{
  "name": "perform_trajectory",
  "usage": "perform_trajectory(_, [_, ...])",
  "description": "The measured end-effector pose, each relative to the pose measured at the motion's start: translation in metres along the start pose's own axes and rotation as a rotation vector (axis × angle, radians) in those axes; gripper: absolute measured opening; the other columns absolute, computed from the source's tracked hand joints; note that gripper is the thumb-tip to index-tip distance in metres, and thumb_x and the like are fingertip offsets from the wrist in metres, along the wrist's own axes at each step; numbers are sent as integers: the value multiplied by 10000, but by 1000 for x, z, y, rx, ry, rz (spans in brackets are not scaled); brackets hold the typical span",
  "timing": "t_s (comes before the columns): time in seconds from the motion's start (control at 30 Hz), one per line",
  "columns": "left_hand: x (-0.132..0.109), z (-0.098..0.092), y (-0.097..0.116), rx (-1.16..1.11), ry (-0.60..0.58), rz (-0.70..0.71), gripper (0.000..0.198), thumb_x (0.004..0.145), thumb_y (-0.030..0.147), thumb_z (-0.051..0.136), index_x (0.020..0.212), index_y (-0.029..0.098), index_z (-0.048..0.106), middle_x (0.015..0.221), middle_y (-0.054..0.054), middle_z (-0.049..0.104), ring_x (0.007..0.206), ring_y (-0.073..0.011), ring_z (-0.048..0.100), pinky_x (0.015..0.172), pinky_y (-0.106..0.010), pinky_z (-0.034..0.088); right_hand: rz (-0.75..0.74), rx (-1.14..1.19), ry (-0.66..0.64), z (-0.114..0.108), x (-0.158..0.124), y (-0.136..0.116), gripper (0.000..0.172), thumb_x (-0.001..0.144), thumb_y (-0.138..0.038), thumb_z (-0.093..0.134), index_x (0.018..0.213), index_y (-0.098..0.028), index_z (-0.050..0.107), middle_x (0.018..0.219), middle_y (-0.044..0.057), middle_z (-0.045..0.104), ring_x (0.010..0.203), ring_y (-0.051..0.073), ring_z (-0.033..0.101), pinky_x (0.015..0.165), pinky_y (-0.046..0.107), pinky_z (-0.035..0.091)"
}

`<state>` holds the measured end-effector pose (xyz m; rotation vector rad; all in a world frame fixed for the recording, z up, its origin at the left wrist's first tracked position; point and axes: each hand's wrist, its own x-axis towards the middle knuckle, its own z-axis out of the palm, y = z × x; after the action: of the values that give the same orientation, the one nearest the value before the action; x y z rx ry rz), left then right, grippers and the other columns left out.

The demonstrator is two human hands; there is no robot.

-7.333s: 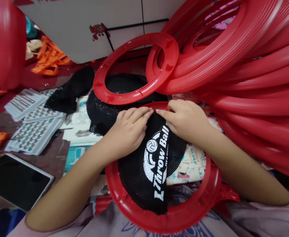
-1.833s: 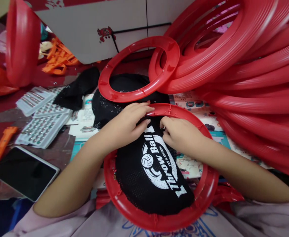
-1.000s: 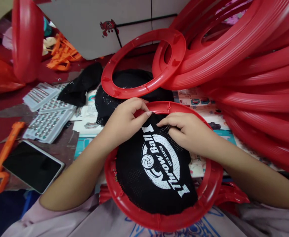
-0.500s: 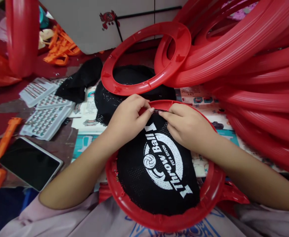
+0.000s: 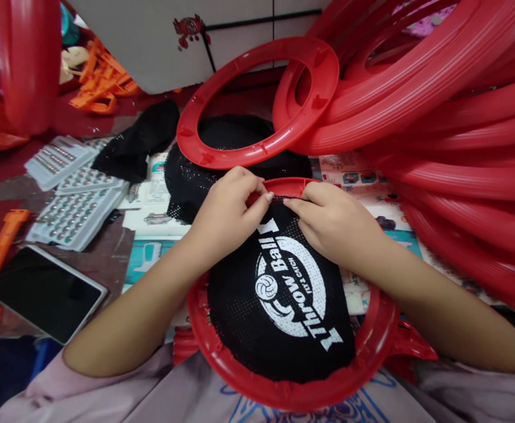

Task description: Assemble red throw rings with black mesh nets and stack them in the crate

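A red plastic ring (image 5: 283, 388) rests in my lap with a black mesh net (image 5: 248, 317) printed "Throw Ball" stretched across most of it. My left hand (image 5: 226, 217) pinches the net's top edge at the ring's far rim. Facing it fingertip to fingertip, my right hand (image 5: 336, 226) also pinches that edge against the rim. On the right side the net leaves a gap inside the ring.
A second red ring (image 5: 257, 100) lies just beyond on a pile of black nets (image 5: 195, 182). A big stack of red rings (image 5: 451, 117) fills the right. On the left lie a tablet (image 5: 41, 294), trays of small metal parts (image 5: 70, 217), orange plastic pieces (image 5: 98, 88) and printed cards (image 5: 151, 258).
The net has been turned and spread over more of the ring since the earliest frame. Both hands stay pinching at the far rim; in the last half second they barely move.
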<state>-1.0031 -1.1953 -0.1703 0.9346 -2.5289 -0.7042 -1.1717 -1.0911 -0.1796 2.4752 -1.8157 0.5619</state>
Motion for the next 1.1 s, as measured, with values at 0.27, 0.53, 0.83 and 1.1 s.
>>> perform_trajectory(0.27, [1, 0, 2, 40, -22, -30, 150, 860, 222, 509, 754, 157, 592, 896, -64, 576, 910, -224, 598, 820, -377, 477, 77, -11, -20, -5, -1, -5, 302, 915, -135, 433, 1011, -121, 719, 810, 99, 590, 756, 210, 518, 698, 327, 432])
perform_trajectory(0.53, [-6, 3, 0, 144, -44, 247, 266, 927, 202, 444, 1158, 116, 546, 1221, -134, 589, 1188, -263, 513, 1038, -465, 403, 15, 110, 84, -18, -4, 12, 258, 910, -113, 462, 936, -110, 719, 858, 92, 655, 816, 190, 597, 760, 316, 500])
perform_trajectory(0.83, [-6, 2, -3, 122, -168, 426, 320, 913, 121, 444, 1220, 70, 515, 1375, -165, 511, 1295, -302, 441, 1091, -503, 376, -18, 2, 161, -3, -1, 20, 278, 919, -84, 404, 878, -97, 679, 870, 121, 618, 803, 209, 544, 749, 343, 493])
perform_trajectory(1.1, [-7, 5, -5, 206, -143, 452, 383, 912, 135, 445, 1279, 58, 524, 1348, -188, 508, 1275, -332, 459, 1065, -521, 407, 4, -48, 107, 0, 2, 21, 325, 933, -94, 355, 870, -109, 673, 868, 124, 600, 810, 219, 508, 756, 354, 461])
